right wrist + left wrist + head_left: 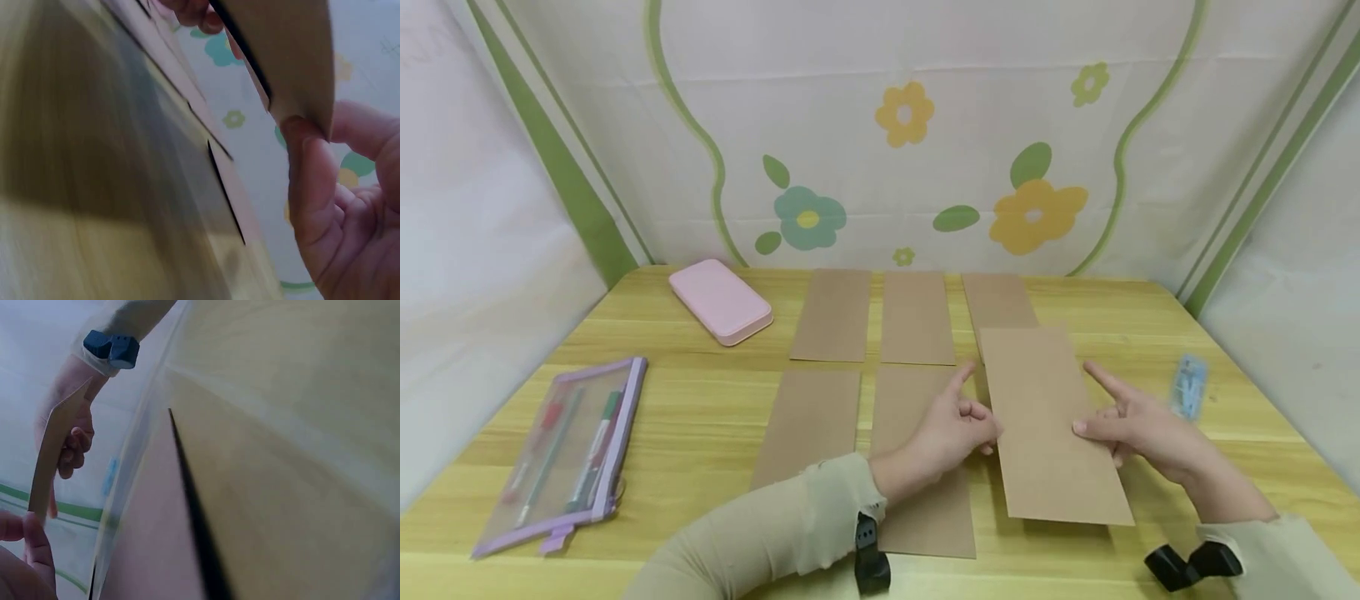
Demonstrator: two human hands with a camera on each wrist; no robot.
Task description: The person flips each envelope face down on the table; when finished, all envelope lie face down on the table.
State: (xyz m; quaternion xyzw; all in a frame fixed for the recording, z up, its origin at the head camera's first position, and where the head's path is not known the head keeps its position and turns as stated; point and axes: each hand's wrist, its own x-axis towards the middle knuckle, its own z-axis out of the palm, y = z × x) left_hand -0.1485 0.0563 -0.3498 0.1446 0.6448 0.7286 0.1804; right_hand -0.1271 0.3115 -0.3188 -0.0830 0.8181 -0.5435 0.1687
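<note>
A brown kraft paper card is held up off the table between both hands, tilted toward me. My left hand pinches its left edge between thumb and fingers, with the index finger pointing out. On the opposite edge my right hand pinches the card, thumb in front. The right wrist view shows the thumb and a finger of the right hand on either side of the slightly bent card. Below and behind it lie several like cards in two rows, including one at the back right that it partly covers.
On the left lies a mesh zip pouch with pens inside. A pink case sits at the back left. Near the right edge of the wooden table is a small light-blue packet. A floral curtain hangs behind.
</note>
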